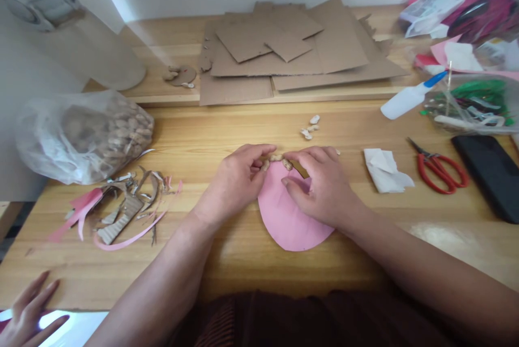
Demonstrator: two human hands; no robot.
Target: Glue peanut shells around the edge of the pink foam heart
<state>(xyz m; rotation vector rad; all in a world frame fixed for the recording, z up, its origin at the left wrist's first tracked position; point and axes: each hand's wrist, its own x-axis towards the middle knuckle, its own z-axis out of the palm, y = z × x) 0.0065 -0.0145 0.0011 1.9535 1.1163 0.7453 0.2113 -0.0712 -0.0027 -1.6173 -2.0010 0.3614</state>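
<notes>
Hiding pink disc's edge, hands [239,177] [320,179] blurred

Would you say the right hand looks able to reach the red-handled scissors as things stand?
Probably yes: the red-handled scissors lie uncovered, with only a low white tissue between them and the right hand, though it is busy at the pink disc.

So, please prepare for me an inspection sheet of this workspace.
Surface: glossy light-wood table, bare patches visible.
Things: round pink sheet, tan peanuts along its far edge; red-handled scissors and white blue-tipped bottle at right.
Clutter: brown cardboard scraps mixed with pink strips, at left.
Hands: left hand and right hand at the pink sheet.
Cables: nothing seen.
Surroundings: another person's hand, lower left; flat brown cardboard sheets behind.
</notes>
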